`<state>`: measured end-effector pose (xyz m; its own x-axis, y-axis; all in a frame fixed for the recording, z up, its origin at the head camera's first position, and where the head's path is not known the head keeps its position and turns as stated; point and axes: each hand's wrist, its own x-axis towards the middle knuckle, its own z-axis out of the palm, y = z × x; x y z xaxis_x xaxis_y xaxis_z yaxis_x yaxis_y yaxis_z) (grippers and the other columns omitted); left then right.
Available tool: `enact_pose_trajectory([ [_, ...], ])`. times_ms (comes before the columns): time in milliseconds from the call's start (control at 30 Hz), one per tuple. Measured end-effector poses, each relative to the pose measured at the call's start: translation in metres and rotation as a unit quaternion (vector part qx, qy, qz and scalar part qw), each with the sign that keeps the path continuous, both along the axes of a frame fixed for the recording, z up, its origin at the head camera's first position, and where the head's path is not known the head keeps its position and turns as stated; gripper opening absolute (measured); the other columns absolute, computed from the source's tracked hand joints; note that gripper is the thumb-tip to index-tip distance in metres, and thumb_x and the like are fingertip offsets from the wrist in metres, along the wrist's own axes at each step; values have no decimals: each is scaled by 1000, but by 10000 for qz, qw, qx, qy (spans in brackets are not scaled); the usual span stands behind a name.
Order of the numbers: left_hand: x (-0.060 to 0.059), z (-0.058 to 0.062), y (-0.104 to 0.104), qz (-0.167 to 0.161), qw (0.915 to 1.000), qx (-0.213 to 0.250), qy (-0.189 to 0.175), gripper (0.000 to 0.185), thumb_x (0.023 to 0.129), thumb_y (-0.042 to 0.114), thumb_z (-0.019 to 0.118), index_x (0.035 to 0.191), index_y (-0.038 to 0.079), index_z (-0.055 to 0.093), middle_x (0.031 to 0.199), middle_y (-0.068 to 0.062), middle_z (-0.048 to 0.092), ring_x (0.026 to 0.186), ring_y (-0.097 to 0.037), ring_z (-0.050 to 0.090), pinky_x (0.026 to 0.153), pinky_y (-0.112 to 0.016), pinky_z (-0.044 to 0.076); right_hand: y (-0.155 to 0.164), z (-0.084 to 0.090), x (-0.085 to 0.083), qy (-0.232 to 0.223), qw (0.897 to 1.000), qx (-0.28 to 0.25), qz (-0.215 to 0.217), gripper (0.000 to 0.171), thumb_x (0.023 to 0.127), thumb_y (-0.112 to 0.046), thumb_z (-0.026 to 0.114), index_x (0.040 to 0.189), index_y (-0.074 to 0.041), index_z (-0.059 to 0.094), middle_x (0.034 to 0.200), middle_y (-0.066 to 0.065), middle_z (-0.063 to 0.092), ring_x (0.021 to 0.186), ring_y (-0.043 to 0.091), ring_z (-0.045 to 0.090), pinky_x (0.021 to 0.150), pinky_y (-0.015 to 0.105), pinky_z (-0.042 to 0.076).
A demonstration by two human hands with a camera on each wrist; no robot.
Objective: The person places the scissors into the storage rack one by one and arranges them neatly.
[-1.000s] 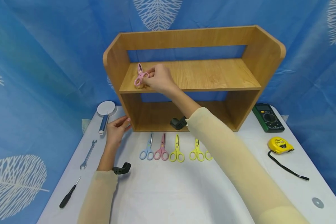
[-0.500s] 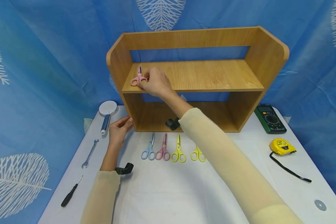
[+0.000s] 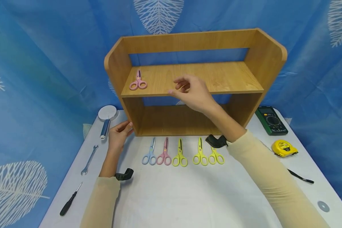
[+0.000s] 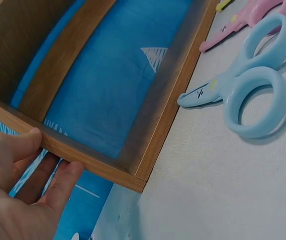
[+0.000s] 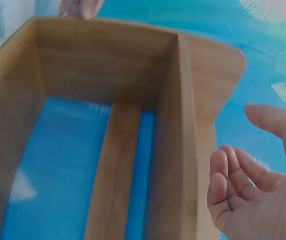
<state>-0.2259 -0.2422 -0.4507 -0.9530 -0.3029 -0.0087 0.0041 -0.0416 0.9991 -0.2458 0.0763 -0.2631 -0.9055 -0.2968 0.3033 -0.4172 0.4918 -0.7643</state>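
A wooden two-level shelf (image 3: 193, 76) stands at the back of the white table. A small pink pair of scissors (image 3: 138, 83) lies alone on the left end of its upper board. My right hand (image 3: 192, 91) hovers in front of that board near the middle, fingers relaxed and empty; the right wrist view shows the same bare right hand (image 5: 253, 200). My left hand (image 3: 118, 134) rests against the shelf's lower left corner, with its fingers (image 4: 67, 175) straight along the shelf's edge (image 4: 97, 165). Blue scissors (image 3: 150, 155), pink scissors (image 3: 164, 153) and three yellow scissors (image 3: 180, 155) lie in a row before the shelf.
A green multimeter (image 3: 272, 120) and a yellow tape measure (image 3: 285, 148) lie to the right, with a washer (image 3: 323, 206) near the front right corner. On the left are a blue-handled round tool (image 3: 106, 115), a wrench (image 3: 89, 160) and a screwdriver (image 3: 69, 201). Blue cloth hangs behind.
My right hand let go of the pink scissors on the upper board and drew back to the right, now empty. The left hand stayed at the shelf's corner.
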Motion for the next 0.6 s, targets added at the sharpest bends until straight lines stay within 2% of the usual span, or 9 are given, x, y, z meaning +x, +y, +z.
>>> enact_pose_trajectory([
  [200, 2, 0, -1, 28, 10000, -20, 27, 41, 97, 13, 73, 132, -6, 65, 104, 5, 72, 98, -7, 72, 90, -29, 64, 62, -33, 29, -140, 9992, 307, -207, 46, 94, -38, 77, 129, -12, 66, 109, 5, 71, 96, 18, 63, 80, 26, 53],
  [367, 1, -1, -1, 6, 10000, 11, -51, 43, 97, 14, 73, 134, -6, 64, 102, 6, 72, 98, -7, 72, 92, -31, 63, 105, -76, 55, -407, 9972, 518, -355, 45, 95, -38, 76, 130, -11, 65, 110, 6, 72, 96, 19, 64, 76, 18, 53],
  [600, -1, -2, 2, 9, 10000, -46, -31, 44, 97, 16, 73, 134, -5, 64, 104, 5, 71, 96, -7, 72, 90, -29, 64, 139, -151, 81, -1096, 9884, 899, -539, 54, 93, -38, 78, 135, -7, 62, 122, 11, 71, 106, 23, 65, 88, 36, 57],
])
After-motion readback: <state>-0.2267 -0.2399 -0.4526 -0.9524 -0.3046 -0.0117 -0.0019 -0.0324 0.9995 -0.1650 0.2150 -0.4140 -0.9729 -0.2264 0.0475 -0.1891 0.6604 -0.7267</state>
